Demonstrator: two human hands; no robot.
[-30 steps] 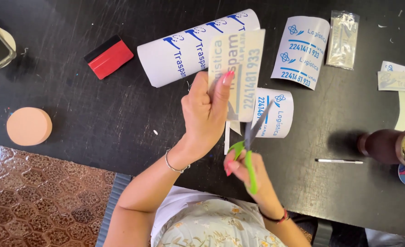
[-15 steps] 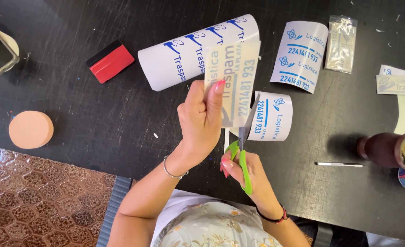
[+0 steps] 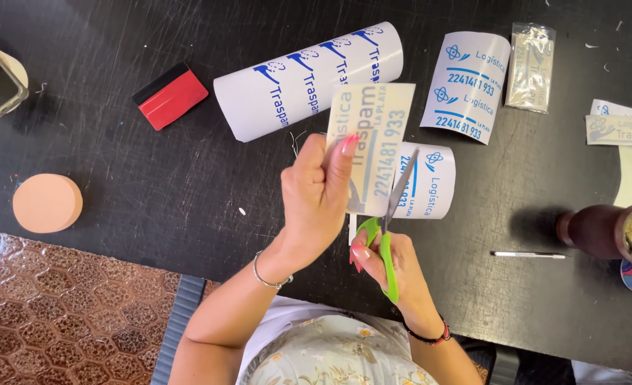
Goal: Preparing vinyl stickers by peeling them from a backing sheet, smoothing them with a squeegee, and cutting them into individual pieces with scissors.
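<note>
- Sticker sheet point(image 3: 373, 139), printed blue, is held upright above the black table point(image 3: 152, 185), pinched in the left hand point(image 3: 316, 199).
- Right hand point(image 3: 391, 267) fingers grip green-handled scissors point(image 3: 387, 228), blades at the sheet's lower edge.
- Rolled sheets point(image 3: 309, 78) lie just behind.

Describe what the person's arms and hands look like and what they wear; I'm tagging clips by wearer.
Both arms are bare, with no sleeves over the forearms. The left hand has pink-painted nails and a thin silver bangle at the wrist. The right hand also has pink nails, and a dark bracelet with red beads circles its wrist. No gloves, watch or rings show.
</note>
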